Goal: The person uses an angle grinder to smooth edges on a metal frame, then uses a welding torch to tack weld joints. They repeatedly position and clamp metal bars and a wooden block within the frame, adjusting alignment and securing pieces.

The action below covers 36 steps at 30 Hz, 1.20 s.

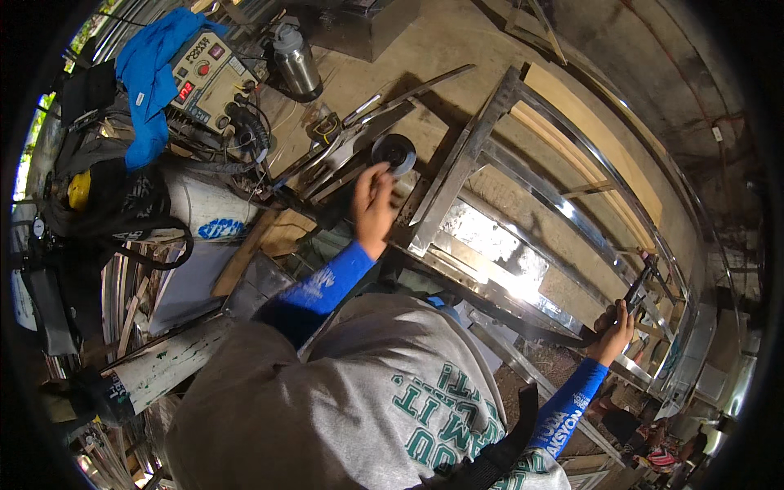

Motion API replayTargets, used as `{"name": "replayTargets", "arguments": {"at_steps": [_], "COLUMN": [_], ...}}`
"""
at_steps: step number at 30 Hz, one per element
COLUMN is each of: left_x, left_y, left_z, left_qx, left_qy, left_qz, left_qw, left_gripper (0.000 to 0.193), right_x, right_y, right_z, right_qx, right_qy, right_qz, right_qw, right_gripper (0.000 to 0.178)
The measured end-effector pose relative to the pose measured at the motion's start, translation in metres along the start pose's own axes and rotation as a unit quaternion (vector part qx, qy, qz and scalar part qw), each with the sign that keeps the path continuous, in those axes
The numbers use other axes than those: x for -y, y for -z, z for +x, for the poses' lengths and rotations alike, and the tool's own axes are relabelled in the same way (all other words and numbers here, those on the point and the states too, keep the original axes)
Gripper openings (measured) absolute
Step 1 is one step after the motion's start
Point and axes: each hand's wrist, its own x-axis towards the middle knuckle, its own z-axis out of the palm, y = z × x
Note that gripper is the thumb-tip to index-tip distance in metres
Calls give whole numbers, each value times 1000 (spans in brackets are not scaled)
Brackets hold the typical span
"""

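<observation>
My left hand (374,211) reaches over the near left corner of a shiny metal frame (500,110), its fingers apart and slightly blurred. Just beyond the fingertips is a dark round disc (394,153) with a lighter rim; whether they touch it I cannot tell. Off to the right, my right hand (614,335) is closed round the black handle of a welding torch (640,282), held up beside the frame's right end. Blue printed sleeves cover both forearms.
A welding machine (204,77) with a lit display, partly under a blue cloth (145,82), stands at the upper left. Next to it are a steel flask (296,64) and a pale gas cylinder (208,208). Metal strips (347,139) lie left of the frame.
</observation>
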Motion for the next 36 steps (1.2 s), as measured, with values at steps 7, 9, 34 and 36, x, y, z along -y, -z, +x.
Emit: {"name": "replayTargets", "arguments": {"at_steps": [7,9,34,36], "left_x": [69,57,47,71], "left_y": [125,121,44,32], "left_z": [-71,-69,32,46], "left_qx": [16,14,130,120], "left_qy": [7,-92,-63,-36], "left_qz": [435,545,517,543], "left_qw": [900,833,844,830], "left_gripper": [35,43,65,64], "right_x": [6,6,0,3], "right_y": [-9,-9,-2,-1], "right_z": [-1,-3,-6,-5], "right_qx": [6,5,14,43], "right_qy": [5,14,29,39], "right_qz": [-30,-57,-13,12], "right_qw": [1000,998,999,998], "right_gripper": [19,19,21,22]}}
